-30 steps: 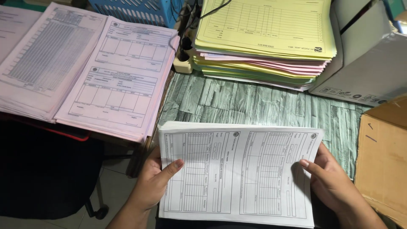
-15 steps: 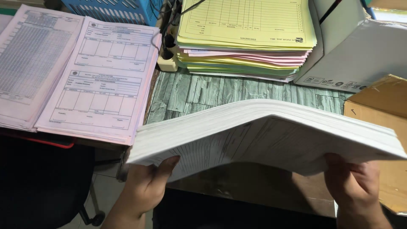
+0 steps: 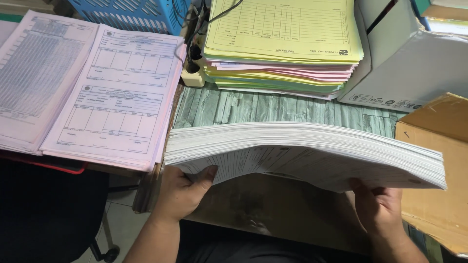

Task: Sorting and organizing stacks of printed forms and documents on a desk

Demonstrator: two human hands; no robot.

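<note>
White printed forms, a thick stack, are held edge-on above the green wood-grain desk. Left hand grips the stack's near left corner, thumb on the underside; right hand grasps its near right edge. Stack appears squared, not set down. Beyond the stack lies a yellow-and-pink form pile; left of it, pink ledgers; right, a cardboard box, contents unseen.

paper stack held over the desk
forms left, piled sheets behind, cardboard box right.
</note>
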